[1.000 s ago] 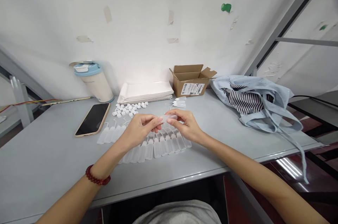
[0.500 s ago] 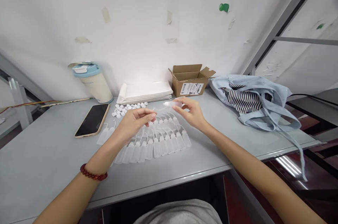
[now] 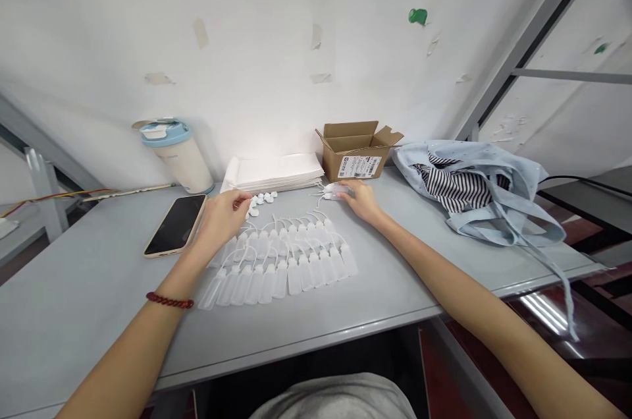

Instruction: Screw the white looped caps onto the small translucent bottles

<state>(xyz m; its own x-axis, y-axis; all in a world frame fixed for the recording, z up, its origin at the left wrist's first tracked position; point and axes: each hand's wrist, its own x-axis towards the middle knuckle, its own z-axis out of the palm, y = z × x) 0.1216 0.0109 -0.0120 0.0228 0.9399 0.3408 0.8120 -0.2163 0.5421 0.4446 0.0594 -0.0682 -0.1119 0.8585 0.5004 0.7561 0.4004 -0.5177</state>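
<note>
My left hand [image 3: 224, 211] reaches over the pile of small white caps [image 3: 266, 197], thumb and fingertips pinched together at its left side. What lies in that pinch is hidden. On the right, my right hand [image 3: 363, 200] has its fingers closed around a small translucent plastic bottle [image 3: 336, 188] with a thin tube at its tip, low over the table in front of the cardboard box. Thin tubes stick out to its left. Between my arms, several similar squeeze bottles [image 3: 293, 276] lie side by side in two rows, their thin curved tubes pointing away from me.
A phone [image 3: 176, 224] lies left of my left hand, with a tumbler [image 3: 182, 159] behind it. A stack of white trays or sheets [image 3: 276, 172] and an open cardboard box [image 3: 353, 152] stand against the wall. A blue cloth bag [image 3: 474, 175] trails its strap over the table's [image 3: 395, 304] right edge.
My left hand has moved left and away from me, from beside the raised bottle to the caps. My right hand has lowered its bottle slightly and shifted a little right.
</note>
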